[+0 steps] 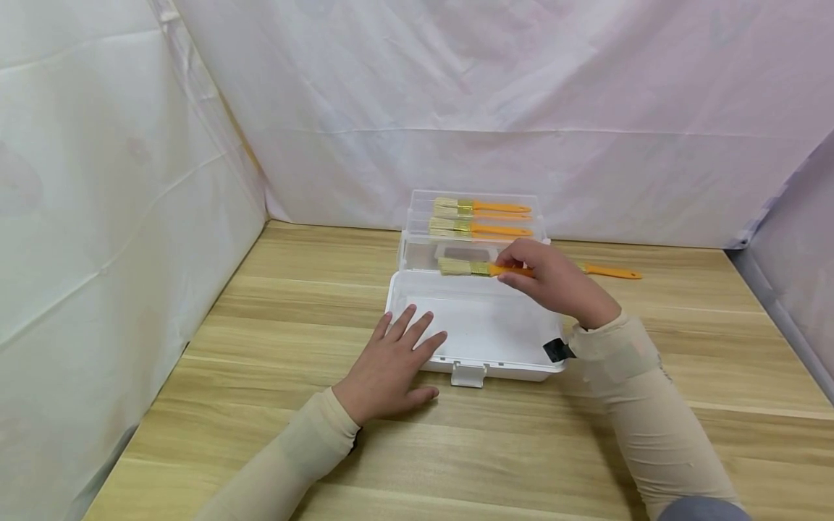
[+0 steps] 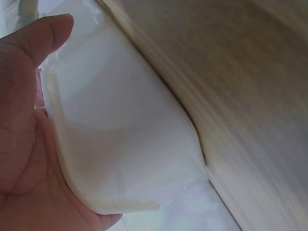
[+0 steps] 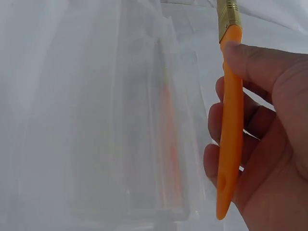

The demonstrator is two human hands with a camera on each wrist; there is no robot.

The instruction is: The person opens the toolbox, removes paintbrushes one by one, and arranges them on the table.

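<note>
A clear plastic box (image 1: 417,250) with stepped trays stands open on the wooden table, its white lid (image 1: 478,329) folded toward me. Several orange-handled brushes (image 1: 478,208) lie in the upper trays. My right hand (image 1: 544,278) pinches the orange handle of one brush (image 1: 464,268) and holds it level above the box's lower part, bristles pointing left. In the right wrist view the brush handle (image 3: 230,120) runs between thumb and fingers (image 3: 219,115). My left hand (image 1: 391,365) lies flat with straight fingers on the lid's left front corner (image 2: 120,144).
Another orange-handled brush (image 1: 609,272) lies on the table to the right of the box. White cloth walls close in the table at the back and both sides. The lid's latch (image 1: 468,374) sticks out toward me.
</note>
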